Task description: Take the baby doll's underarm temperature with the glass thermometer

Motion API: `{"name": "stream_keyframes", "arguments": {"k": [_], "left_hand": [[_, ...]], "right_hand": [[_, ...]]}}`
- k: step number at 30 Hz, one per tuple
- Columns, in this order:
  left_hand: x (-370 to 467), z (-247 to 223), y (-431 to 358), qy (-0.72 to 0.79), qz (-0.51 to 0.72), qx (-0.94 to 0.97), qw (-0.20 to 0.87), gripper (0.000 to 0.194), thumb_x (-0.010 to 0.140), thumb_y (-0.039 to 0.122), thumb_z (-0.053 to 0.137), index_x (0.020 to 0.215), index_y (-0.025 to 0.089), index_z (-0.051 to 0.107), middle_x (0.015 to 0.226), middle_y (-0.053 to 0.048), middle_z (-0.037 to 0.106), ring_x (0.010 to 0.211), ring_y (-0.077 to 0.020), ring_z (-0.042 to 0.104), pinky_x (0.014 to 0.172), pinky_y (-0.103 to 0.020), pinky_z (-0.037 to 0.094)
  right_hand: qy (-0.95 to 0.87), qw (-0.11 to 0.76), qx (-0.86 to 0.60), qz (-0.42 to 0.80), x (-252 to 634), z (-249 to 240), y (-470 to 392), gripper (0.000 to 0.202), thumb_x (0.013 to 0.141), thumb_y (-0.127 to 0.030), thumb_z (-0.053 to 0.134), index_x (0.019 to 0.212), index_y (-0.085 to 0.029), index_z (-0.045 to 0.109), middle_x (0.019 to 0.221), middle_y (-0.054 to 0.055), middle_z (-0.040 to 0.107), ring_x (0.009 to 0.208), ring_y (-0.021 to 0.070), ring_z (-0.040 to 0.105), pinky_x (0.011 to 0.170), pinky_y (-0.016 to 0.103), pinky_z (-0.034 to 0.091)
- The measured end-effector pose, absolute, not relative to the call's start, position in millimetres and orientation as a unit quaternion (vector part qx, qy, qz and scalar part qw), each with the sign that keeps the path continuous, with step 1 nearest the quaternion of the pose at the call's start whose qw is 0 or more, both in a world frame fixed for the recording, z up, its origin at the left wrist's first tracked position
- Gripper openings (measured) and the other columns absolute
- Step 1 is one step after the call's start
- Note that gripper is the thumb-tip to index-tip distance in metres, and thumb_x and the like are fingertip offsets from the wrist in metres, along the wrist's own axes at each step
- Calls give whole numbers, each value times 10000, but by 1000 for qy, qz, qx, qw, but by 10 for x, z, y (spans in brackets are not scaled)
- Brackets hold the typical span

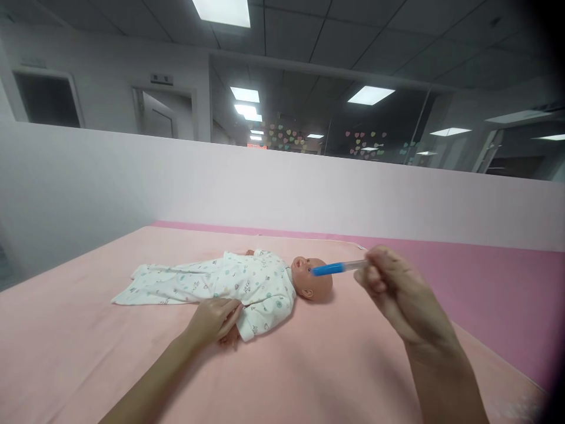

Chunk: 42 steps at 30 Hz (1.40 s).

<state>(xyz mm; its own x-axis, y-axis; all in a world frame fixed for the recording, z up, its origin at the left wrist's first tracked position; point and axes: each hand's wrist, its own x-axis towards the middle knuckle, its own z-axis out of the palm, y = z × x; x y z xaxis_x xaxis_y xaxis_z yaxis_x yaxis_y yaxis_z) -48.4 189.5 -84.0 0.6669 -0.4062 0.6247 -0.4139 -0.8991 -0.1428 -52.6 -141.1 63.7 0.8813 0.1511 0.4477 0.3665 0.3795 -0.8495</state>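
Observation:
A baby doll (253,277) in a white patterned sleepsuit lies on its back, its head (320,280) toward the right. My left hand (215,318) rests against the doll's near side by the waist and sleeve, fingers loosely laid out with nothing seen in them. The doll's small hand (229,337) shows just beyond my fingers. Raised at the right, my right hand (392,288) is closed around one end of a slim tube with a blue cap (329,269) and a clear barrel. Its blue tip points left and overlaps the doll's face in view; whether they touch I cannot tell.
A peach sheet (318,365) covers the surface beneath the doll. Behind it runs a low white partition (282,182), with a pink strip (494,282) at the back and right. Beyond are a doorway, glass with heart stickers and ceiling lights.

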Motion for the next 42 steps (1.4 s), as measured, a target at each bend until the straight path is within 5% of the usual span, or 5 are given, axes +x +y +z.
{"name": "stream_keyframes", "arguments": {"k": [3,7,9,21,42], "left_hand": [[-468,-852,1896,-234,355,905,23,280,872,201,368,621,173,489,502,19,502,462,-89,446,483,-222,289],[-449,-864,1911,-240,368,898,28,269,864,194,395,603,168,457,490,31,482,452,-83,423,478,-218,272],[-446,-863,1919,-237,370,898,27,253,864,200,401,622,169,468,494,33,481,457,-84,425,480,-216,267],[-454,-880,1935,-236,356,904,21,256,871,210,394,625,171,449,500,40,489,465,-82,436,489,-213,269],[-451,-914,1908,-250,349,903,11,242,866,183,386,643,173,481,526,23,510,467,-91,448,475,-230,260]], "right_hand": [[-225,793,-562,-63,-406,438,-1408,288,769,-445,566,652,-198,476,498,-65,335,441,65,282,427,194,249],[-191,583,-785,-85,-150,-39,-1216,287,733,-416,596,606,-182,489,534,-26,467,499,97,388,478,223,297],[-178,556,-805,-106,-87,-181,-1164,275,766,-428,549,649,-182,511,563,-11,521,525,111,434,506,232,319],[-161,795,-582,58,-114,-10,-1203,300,729,-424,620,814,-137,590,662,40,607,589,110,513,576,232,395],[-104,797,-591,57,109,-366,-1231,330,694,-466,647,752,-141,636,562,-13,494,519,80,414,494,211,316]]}}
